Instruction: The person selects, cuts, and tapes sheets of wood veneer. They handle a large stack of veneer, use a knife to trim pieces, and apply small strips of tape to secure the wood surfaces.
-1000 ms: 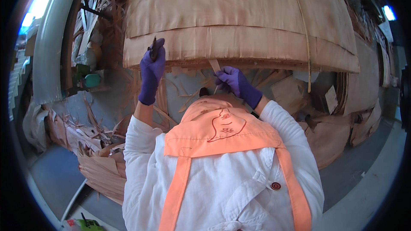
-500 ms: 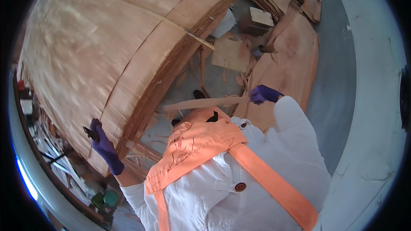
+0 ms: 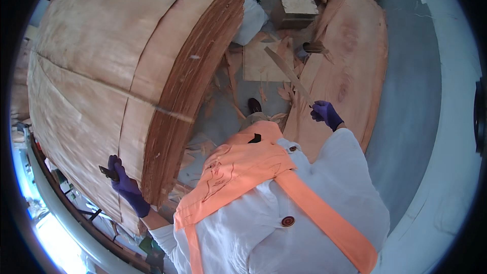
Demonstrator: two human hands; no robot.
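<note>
Left hand (image 3: 128, 186), purple-gloved, fingers curled around a dark tool (image 3: 108, 173), over the veneer stack (image 3: 89, 66) near its layered edge, can't tell if it touches the top sheet. Right hand (image 3: 327, 115), also gloved, out to the person's right, fingers closed on one end of a thin wood strip (image 3: 287, 72), which slants up and left, clear of the stack, in front of a large reddish sheet (image 3: 350, 45). Thin stick (image 3: 116, 90) lies across the stack, box (image 3: 298, 10) stands beyond the strip.
</note>
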